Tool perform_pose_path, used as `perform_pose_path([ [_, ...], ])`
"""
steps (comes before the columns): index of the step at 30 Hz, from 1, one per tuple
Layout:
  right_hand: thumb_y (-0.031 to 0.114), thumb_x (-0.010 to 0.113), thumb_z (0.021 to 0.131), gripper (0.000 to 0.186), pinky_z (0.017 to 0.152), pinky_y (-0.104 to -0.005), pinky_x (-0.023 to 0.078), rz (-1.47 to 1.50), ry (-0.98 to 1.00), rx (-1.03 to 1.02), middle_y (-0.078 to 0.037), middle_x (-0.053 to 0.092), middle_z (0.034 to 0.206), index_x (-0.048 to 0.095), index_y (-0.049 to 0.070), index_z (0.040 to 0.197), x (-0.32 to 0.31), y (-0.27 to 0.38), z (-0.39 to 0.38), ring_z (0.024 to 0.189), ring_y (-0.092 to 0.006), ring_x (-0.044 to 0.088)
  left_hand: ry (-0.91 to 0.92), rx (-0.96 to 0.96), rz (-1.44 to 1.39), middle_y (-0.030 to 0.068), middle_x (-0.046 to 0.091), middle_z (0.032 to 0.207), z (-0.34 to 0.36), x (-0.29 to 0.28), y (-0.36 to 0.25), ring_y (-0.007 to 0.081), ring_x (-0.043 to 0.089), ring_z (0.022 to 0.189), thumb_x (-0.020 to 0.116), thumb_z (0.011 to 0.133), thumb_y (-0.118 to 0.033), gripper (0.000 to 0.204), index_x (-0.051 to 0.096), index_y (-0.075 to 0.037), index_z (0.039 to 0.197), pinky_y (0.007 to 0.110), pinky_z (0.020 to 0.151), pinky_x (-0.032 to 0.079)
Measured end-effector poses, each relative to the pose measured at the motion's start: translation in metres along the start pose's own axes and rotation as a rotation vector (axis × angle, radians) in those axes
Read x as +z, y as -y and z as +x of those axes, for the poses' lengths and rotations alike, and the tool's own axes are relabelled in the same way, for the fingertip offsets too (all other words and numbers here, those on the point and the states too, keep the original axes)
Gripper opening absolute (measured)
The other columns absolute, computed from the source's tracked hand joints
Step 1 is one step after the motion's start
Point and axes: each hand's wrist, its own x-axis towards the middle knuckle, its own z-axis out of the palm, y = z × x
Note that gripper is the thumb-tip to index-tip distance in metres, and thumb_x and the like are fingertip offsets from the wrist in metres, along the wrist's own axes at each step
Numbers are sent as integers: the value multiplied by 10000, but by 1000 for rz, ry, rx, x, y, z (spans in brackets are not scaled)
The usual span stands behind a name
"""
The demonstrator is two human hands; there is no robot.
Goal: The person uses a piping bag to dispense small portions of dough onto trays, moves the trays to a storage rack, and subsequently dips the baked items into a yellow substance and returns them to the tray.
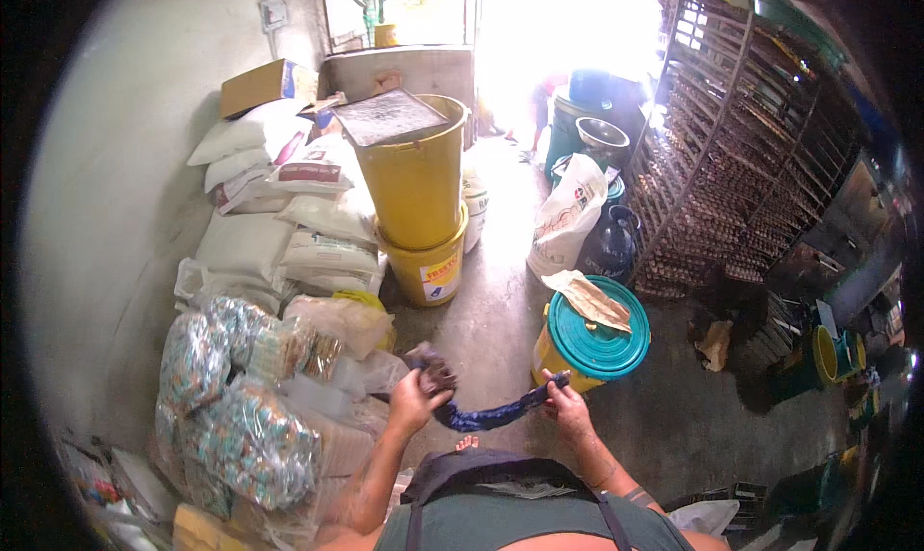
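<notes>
A dark blue strip of gathered cloth (489, 420) hangs in a shallow curve between my two hands, in front of my body. My left hand (414, 399) is closed around one end, where a fuzzy brownish bunch (431, 363) sticks out above the fingers; I cannot make out what that bunch is. The other end is pinched in my right hand (570, 407), close to a yellow bin (549, 351). That bin's teal lid (618, 351) carries a crumpled piece of brown paper (589, 299). Below the cloth strip is my dark apron (481, 469).
Stacked white sacks (245, 238) and clear plastic bags of packaged goods (255, 445) line the left wall. Two stacked yellow bins (409, 200) stand ahead, topped by a flat tray (390, 118). A tall tray rack (741, 166) fills the right. Glare floods the doorway (558, 31).
</notes>
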Motion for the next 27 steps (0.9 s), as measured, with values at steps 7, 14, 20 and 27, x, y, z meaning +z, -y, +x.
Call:
perform_pose_path([
  [7, 239, 551, 1011, 485, 879, -275, 465, 23, 15, -66, -37, 610, 1280, 453, 116, 1470, -29, 91, 151, 1030, -97, 589, 498, 173, -105, 142, 723, 972, 245, 87, -88, 218, 703, 898, 824, 748, -219, 440, 666, -46, 1121, 363, 801, 532],
  [14, 198, 526, 1016, 468, 979, -312, 450, 110, 24, -242, -74, 543, 1391, 452, 59, 1456, -55, 137, 358, 1129, -147, 575, 668, 172, -155, 79, 732, 949, 461, 194, -106, 127, 662, 875, 842, 722, -199, 439, 679, -41, 1098, 325, 802, 521],
  [20, 174, 591, 968, 395, 951, -284, 468, -110, -1, -363, -58, 617, 1267, 581, 30, 1335, -100, 191, 526, 1116, -146, 591, 753, 188, -103, 48, 726, 910, 636, 247, -147, 106, 644, 840, 827, 721, -142, 347, 677, -29, 1012, 304, 793, 517],
  [27, 257, 592, 995, 266, 787, -278, 472, 181, -130, -191, 15, 650, 1070, 639, 84, 1192, -99, 295, 709, 896, -102, 583, 1048, -127, -614, 56, 709, 1069, 866, 312, -132, 160, 663, 976, 773, 749, -17, 545, 595, -63, 1262, 315, 871, 527],
])
